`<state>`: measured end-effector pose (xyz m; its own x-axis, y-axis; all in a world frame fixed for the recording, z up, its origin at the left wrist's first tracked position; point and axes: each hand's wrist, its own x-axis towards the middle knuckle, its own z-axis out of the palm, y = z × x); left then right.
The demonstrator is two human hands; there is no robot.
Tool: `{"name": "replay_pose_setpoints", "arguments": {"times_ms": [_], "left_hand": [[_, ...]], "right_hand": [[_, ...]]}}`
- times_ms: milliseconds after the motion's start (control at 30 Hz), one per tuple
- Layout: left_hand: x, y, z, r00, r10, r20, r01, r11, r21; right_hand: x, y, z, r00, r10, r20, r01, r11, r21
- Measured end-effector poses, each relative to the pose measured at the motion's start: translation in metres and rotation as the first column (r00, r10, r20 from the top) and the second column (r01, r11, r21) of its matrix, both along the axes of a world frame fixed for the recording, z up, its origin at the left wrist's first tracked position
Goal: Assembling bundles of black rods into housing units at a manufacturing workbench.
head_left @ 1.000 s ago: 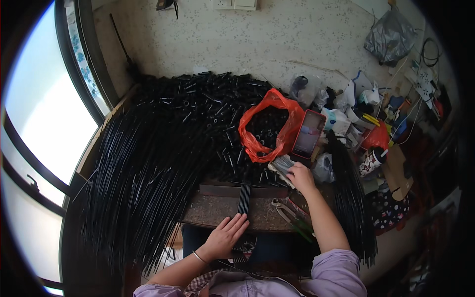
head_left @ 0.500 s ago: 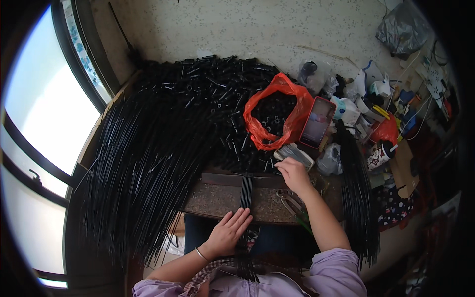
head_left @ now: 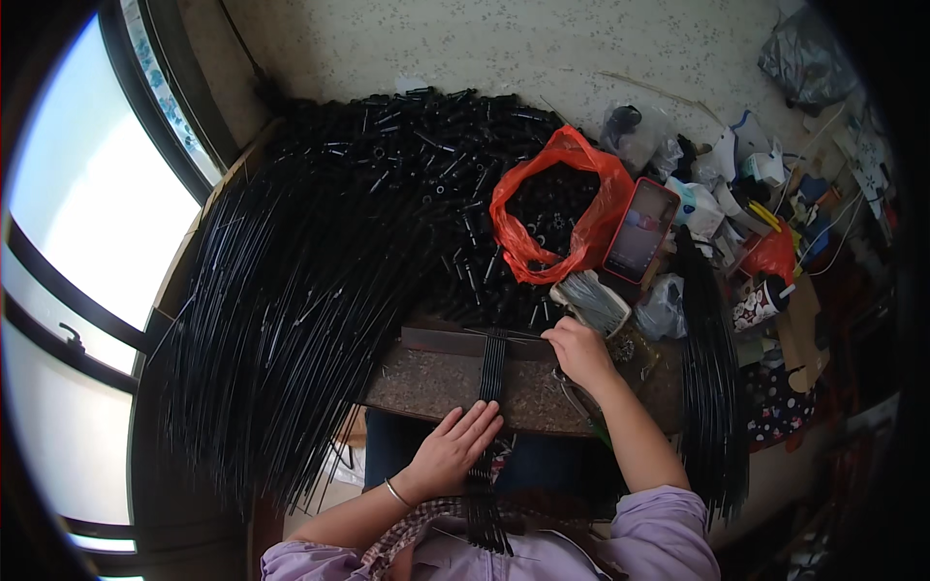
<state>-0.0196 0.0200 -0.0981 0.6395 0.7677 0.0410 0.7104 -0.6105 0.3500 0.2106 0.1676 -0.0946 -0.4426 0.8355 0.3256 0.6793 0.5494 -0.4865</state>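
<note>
A flat row of thin black rods [head_left: 492, 370] lies side by side across the work board [head_left: 436, 380], running over its front edge towards my body. My left hand [head_left: 455, 445] rests flat on this row at the board's edge, fingers stretched out. Thin pale wires [head_left: 499, 336] cross the rods' far ends, beside a dark bar [head_left: 431, 339]. Right of those ends, my right hand [head_left: 583, 353] is closed in a pinch; what its fingertips hold is too fine to make out. Pliers [head_left: 578, 395] lie under my right forearm. Behind that hand is a pale tray of thin wires [head_left: 593, 302].
Long black rods [head_left: 262, 329] fill the left side, with heaped black tubular parts [head_left: 426, 145] behind. A red plastic bag [head_left: 506, 218] of small parts and a phone [head_left: 641, 230] stand beyond my right hand. More rods [head_left: 712, 387] hang at right, near clutter [head_left: 765, 189].
My right hand has come from beside the wire tray slightly nearer, towards the rods' far ends. Wires across those ends show more plainly. My left hand stays on the rods; the view has shifted slightly.
</note>
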Motion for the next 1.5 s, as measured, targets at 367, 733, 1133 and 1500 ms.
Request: {"name": "replay_pose_setpoints", "arguments": {"times_ms": [367, 733, 1133, 1500], "left_hand": [[-0.002, 0.0, -0.002, 1.0, -0.005, -0.001, 0.005, 1.0, 0.017], [-0.002, 0.002, -0.002, 1.0, -0.004, 0.029, 0.004, 1.0, 0.005], [-0.002, 0.0, 0.0, 0.999, -0.012, 0.051, 0.012, 1.0, -0.004], [-0.005, 0.001, 0.0, 0.999, -0.04, -0.011, 0.04, 0.999, -0.001]], "right_hand": [[0.0, 0.001, 0.004, 0.996, 0.009, -0.089, -0.012, 0.999, -0.033], [0.0, -0.003, 0.0, 0.999, 0.032, -0.039, -0.031, 0.999, 0.026], [-0.007, -0.007, -0.002, 0.999, 0.027, 0.041, -0.03, 0.996, 0.086], [-0.013, 0.013, 0.005, 0.956, 0.145, 0.256, -0.157, 0.987, 0.025]]}}
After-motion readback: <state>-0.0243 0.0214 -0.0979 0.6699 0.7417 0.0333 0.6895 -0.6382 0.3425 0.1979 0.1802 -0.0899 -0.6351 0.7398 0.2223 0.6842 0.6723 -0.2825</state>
